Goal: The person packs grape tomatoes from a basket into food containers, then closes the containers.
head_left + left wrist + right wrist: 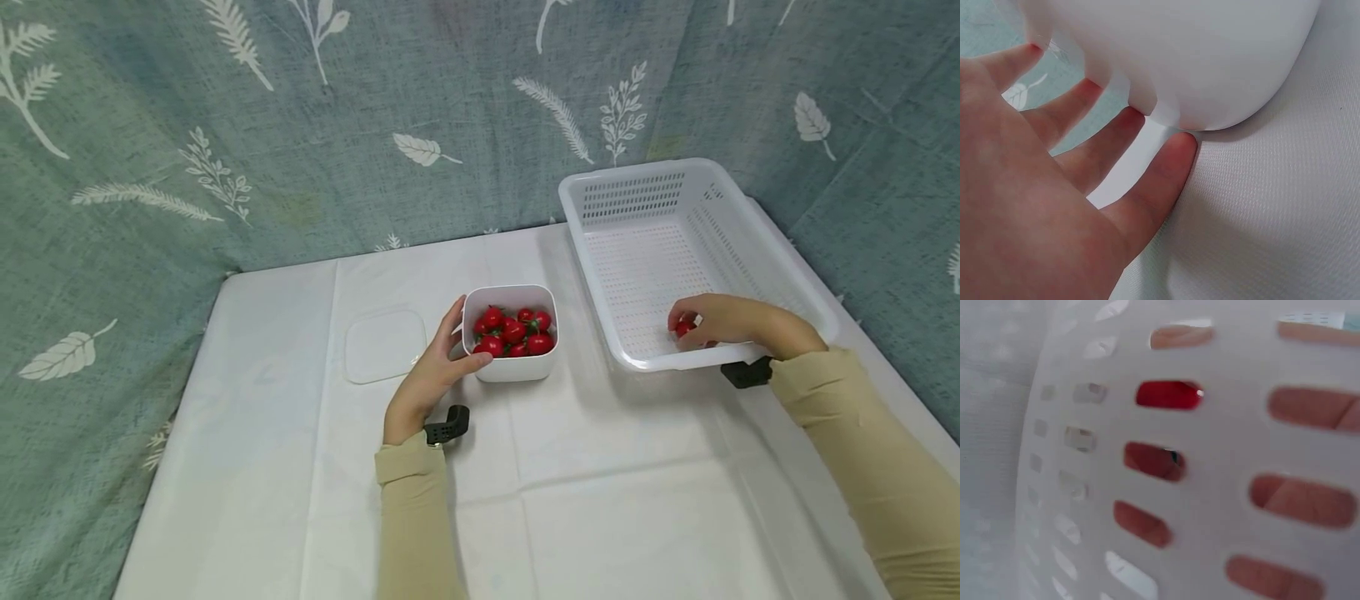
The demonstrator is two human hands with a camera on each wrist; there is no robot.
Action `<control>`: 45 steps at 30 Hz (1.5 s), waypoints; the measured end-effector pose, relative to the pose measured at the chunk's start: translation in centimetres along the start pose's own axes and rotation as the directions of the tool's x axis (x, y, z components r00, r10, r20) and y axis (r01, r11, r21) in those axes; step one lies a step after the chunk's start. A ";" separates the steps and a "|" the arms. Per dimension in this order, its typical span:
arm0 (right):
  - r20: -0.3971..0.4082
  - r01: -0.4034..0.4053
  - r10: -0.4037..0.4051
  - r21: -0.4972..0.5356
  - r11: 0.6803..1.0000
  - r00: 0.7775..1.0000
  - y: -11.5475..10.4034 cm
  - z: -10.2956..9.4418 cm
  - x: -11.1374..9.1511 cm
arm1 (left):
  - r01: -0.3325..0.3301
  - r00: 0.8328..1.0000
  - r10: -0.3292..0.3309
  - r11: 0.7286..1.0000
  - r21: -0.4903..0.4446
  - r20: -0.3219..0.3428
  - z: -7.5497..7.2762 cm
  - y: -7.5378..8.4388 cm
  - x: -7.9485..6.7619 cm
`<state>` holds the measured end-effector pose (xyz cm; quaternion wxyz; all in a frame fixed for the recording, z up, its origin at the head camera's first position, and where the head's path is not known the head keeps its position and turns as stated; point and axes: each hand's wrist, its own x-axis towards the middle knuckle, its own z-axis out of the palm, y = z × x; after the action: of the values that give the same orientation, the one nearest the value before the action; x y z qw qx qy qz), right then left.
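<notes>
In the head view my left hand (435, 375) rests against a small white container (513, 371), its thumb at the front rim and its fingers spread along the left side. Several red cherry tomatoes (513, 331) with green stems fill the container. Fairly straight fingers (1100, 150) touch its smooth wall in the left wrist view. My right hand (723, 321) reaches over the near rim of a large white slotted basket (600, 292) and pinches a red cherry tomato (684, 327) low inside. Through the basket's slots, the right wrist view shows parts of that hand (1310, 503) and red tomato skin (1167, 395).
Left of the container, a clear square lid (385, 346) lies flat on the white tablecloth (600, 517). A green curtain (315, 167) with white leaf prints hangs along the back and sides of the table. The basket stands at the back right.
</notes>
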<state>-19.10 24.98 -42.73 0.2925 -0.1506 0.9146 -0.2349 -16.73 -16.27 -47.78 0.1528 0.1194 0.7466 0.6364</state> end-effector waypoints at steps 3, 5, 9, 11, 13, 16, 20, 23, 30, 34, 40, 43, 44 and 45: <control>-0.033 0.007 -0.007 -0.017 1.000 0.999 -0.3 -0.3 -0.4 | 0.005 1.000 -0.005 1.000 0.000 -0.010 0.0 -0.3 0.1; -0.062 -0.001 -0.001 -0.027 1.000 0.998 -0.5 -0.4 -0.8 | 0.018 1.000 -0.018 1.000 -0.005 -0.011 0.0 -0.3 0.0; -0.121 0.000 -0.003 -0.026 1.000 0.993 -1.1 -0.5 -1.7 | 0.037 0.999 -0.037 0.999 -0.005 -0.007 -0.1 -0.2 -0.1; -0.157 0.012 -0.017 -0.035 0.999 0.987 -1.5 -0.4 -2.1 | 0.046 0.999 -0.046 0.999 0.002 -0.010 -0.2 0.1 -0.2; -0.192 0.031 -0.039 -0.045 0.999 0.981 -2.0 -0.5 -2.5 | 0.058 0.998 -0.057 0.998 0.005 -0.015 -0.2 0.5 -0.3; -0.226 0.060 -0.071 -0.055 0.997 0.972 -2.7 -0.5 -3.1 | 0.069 0.997 -0.069 0.998 0.001 -0.016 -0.1 1.4 -0.7; -0.267 0.097 -0.108 -0.054 0.994 0.958 -3.6 -0.4 -3.8 | 0.069 0.998 -0.069 0.997 0.024 -0.011 0.1 2.4 -1.1; -0.314 0.116 -0.119 -0.029 0.993 0.942 -4.5 -0.2 -4.1 | 0.066 0.998 -0.065 0.997 0.048 -0.008 0.2 2.6 -1.3; -0.417 0.214 -0.151 0.108 0.971 0.896 -7.1 0.7 -4.6 | 0.074 0.997 -0.074 0.995 0.068 -0.007 0.2 2.7 -1.4; -0.465 0.337 -0.230 0.160 0.928 0.855 -8.8 1.5 -3.9 | 0.068 0.998 -0.067 0.995 0.070 -0.006 0.1 2.7 -1.5; -0.544 0.418 -0.260 0.187 0.889 0.797 -11.5 3.1 -2.1 | 0.056 0.998 -0.056 0.998 0.043 0.002 0.1 2.6 -1.5; -0.580 0.421 -0.226 0.226 0.879 0.783 -12.6 3.8 -1.1 | 0.052 0.999 -0.052 0.998 0.024 0.009 0.2 2.6 -1.4; -0.594 0.424 -0.210 0.246 0.871 0.777 -13.0 4.0 -0.8 | 0.053 0.999 -0.053 0.998 0.021 0.009 0.2 2.5 -1.4; -0.608 0.429 -0.196 0.264 0.864 0.769 -13.4 4.3 -0.5 | 0.053 0.999 -0.053 0.998 0.023 0.008 0.2 2.5 -1.4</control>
<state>-14.29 12.39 -38.64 -0.0103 -0.1668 0.8549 -0.4912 -15.38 -16.23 -45.20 0.1715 0.1042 0.7559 0.6232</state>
